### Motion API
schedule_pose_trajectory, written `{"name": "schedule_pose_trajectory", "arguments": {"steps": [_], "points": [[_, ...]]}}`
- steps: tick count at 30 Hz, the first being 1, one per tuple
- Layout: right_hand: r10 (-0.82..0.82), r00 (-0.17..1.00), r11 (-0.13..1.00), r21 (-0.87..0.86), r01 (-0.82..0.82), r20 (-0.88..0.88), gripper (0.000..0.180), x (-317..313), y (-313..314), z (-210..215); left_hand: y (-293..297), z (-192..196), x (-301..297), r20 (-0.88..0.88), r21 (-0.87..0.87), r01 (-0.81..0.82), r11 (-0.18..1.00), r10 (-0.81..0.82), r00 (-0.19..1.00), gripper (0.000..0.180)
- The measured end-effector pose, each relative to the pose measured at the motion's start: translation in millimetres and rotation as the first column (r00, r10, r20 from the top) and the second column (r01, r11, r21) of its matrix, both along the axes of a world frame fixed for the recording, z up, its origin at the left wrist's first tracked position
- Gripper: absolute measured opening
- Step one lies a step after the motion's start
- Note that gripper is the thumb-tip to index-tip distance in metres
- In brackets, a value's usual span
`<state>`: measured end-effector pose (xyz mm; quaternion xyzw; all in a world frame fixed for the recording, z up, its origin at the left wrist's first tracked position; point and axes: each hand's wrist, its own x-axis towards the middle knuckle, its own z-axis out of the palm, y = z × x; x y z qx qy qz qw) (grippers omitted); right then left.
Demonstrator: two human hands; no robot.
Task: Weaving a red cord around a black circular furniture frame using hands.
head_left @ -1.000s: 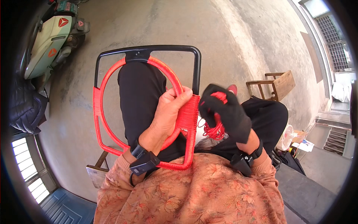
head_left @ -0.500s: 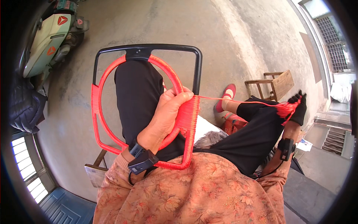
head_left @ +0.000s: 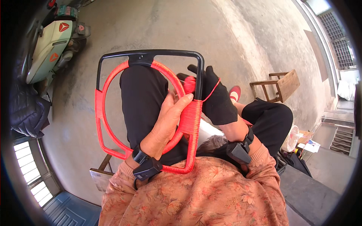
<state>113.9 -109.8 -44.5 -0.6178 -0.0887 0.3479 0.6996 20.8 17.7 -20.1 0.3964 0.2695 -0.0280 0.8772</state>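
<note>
now left hand (head_left: 167, 120) grips the red-wrapped frame (head_left: 147, 109); gloved right hand (head_left: 215, 96) clutches red cord (head_left: 189, 83).

Inspector: Your frame (head_left: 151, 56) is black where bare, its wrapped cord (head_left: 190, 124) red. Your right hand (head_left: 217, 98) wears a black glove.

Operator: And the clothing?

Inspector: Your blouse (head_left: 196, 196) is orange-brown with a floral pattern, your trousers (head_left: 141, 98) black, your shoe (head_left: 234, 92) red. The floor (head_left: 151, 26) is grey.
</note>
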Motion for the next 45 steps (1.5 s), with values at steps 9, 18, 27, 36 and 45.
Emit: {"name": "schedule_pose_trajectory", "arguments": {"steps": [9, 18, 27, 36, 45], "points": [[-0.037, 0.821, 0.998, -0.021, 0.06, 0.57, 0.077, 12, 9, 10, 2, -9, -1, 0.094, -0.209, -0.077, 0.975, 0.098, 0.991, 0.019], [0.078, 0.915, 0.979, -0.203, 0.005, 0.396, 0.035, 2, 8, 28, 3, -5, -1, 0.165, -0.119, -0.052, 0.992, 0.072, 0.984, 0.031], [0.603, 0.561, 0.719, -0.691, -0.074, 0.568, 0.011, 40, -96, 48, 3, 2, -12, 0.095, -0.066, -0.016, 0.998, 0.023, 0.995, 0.025], [-0.202, 0.979, 0.959, -0.208, 0.19, -0.038, 0.023, 2, -68, 34, 0, 6, -10, 0.125, -0.148, -0.056, 0.987, 0.075, 0.989, 0.024], [0.156, 0.986, 0.955, -0.246, -0.167, -0.066, 0.024, -12, -27, 39, 8, -6, -6, 0.138, -0.178, 0.023, 0.984, 0.002, 0.99, 0.02]]}}
